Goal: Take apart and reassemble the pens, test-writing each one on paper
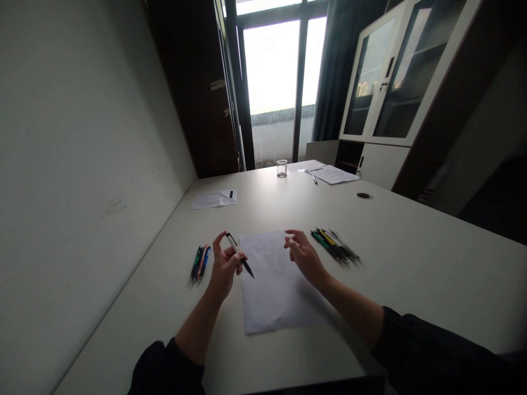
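Note:
My left hand [225, 267] grips a white-and-black pen [234, 244] above the left edge of a sheet of paper [275, 299]. The pen's tip slants down to the right, and my index finger reaches toward its top end. Over the sheet's upper right hovers my right hand [302, 253], fingers partly bent and apart, with nothing visible in them. Rows of handwriting cover the upper part of the sheet. A small group of pens [200, 263] lies left of my left hand. Beyond my right hand lies a larger bunch of pens [334, 246], green, yellow, black and white.
Farther back on the white table [263, 211] stand a clear glass [281, 168] and some written papers [335, 174] with a pen [315, 179] beside them. Another paper [213, 199] lies near the left wall. A round cable hole [364, 196] is at the right.

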`<state>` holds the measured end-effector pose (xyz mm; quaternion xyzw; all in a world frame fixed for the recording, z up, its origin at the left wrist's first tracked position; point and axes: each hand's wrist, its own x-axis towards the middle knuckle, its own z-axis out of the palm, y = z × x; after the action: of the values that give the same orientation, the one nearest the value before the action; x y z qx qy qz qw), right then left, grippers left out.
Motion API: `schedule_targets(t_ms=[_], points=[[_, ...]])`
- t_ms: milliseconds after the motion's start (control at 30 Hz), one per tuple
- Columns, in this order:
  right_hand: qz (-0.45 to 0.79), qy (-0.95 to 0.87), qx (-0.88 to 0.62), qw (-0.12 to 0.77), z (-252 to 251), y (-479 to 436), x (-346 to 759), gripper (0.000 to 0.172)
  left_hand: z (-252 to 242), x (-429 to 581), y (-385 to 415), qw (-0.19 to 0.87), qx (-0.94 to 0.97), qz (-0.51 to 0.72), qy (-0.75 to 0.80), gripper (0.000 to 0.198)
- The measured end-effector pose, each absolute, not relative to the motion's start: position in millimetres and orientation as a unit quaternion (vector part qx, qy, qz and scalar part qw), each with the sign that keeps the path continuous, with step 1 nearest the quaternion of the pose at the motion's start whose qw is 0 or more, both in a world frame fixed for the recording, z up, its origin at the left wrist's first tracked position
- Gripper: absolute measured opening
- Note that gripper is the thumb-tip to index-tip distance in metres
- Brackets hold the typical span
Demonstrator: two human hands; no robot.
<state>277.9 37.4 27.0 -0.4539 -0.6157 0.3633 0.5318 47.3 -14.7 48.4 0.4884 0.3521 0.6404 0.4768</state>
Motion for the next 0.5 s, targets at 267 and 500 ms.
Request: schedule_targets(t_ms=[267,500], points=[[0.371,-0.621,-0.451,0.523,26.8,36.5,277.4,0.034,48.8,45.7,-14.4,0.489,0.495,0.630,0.344,0.070],[0.372,-0.625,-0.449,0.518,25.4,36.6,277.5,0.034,50.2,46.9,-15.7,0.488,0.486,0.636,0.348,0.076]])
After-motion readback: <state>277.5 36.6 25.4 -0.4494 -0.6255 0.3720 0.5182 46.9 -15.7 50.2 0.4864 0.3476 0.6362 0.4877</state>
